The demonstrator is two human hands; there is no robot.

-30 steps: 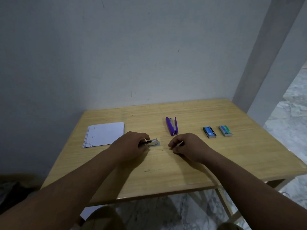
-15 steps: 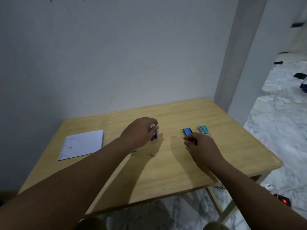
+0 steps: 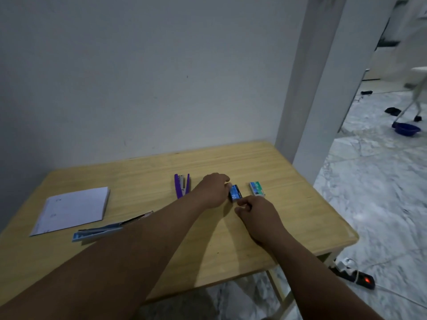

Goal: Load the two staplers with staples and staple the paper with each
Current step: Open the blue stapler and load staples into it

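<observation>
A light wooden table (image 3: 138, 181) stands against a pale wall. At its left side lies a white pad of paper (image 3: 74, 210), flat, with a blue edge along the near end. Just right of the pad and nearer the front edge lies a light blue stapler (image 3: 101, 230), swung open and lying lengthwise, its far end partly hidden by the left forearm. Further right and toward the wall lies a purple stapler (image 3: 181, 185), also opened out, its metal channel showing between the two purple halves. The left hand (image 3: 213, 189) reaches across the table and its fingertips touch the left side of a small dark blue staple box (image 3: 236, 193); whether it grips the box cannot be told. The right hand (image 3: 256, 212) rests on the table just in front of that box, fingers curled loosely, holding nothing visible. A small green staple box (image 3: 257, 188) lies just right of the blue one, untouched.
</observation>
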